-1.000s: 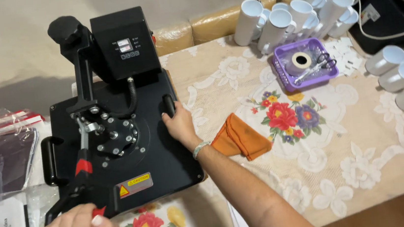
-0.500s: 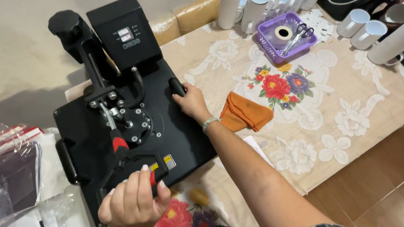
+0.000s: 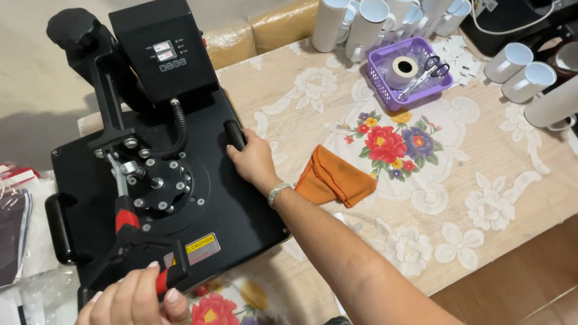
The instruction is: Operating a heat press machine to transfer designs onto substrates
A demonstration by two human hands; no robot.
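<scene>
1. While the left hand is closed tight around the lever at 7 o'clock, the right hand wraps the side handle near the middle.
2. Both belong to the black press machine, which sits on the flowery tablecloth at 9 o'clock.
3. An orange cloth lies just beside the right wrist.
4. White mugs and a purple basket sit at 1 o'clock.

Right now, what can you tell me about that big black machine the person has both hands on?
The black heat press sits flat on the flowered tablecloth, its plate shut. It looks like metal, with a control box at the back and a red-banded lever. The left hand grips the lever's end; the right hand holds its side handle.
</scene>
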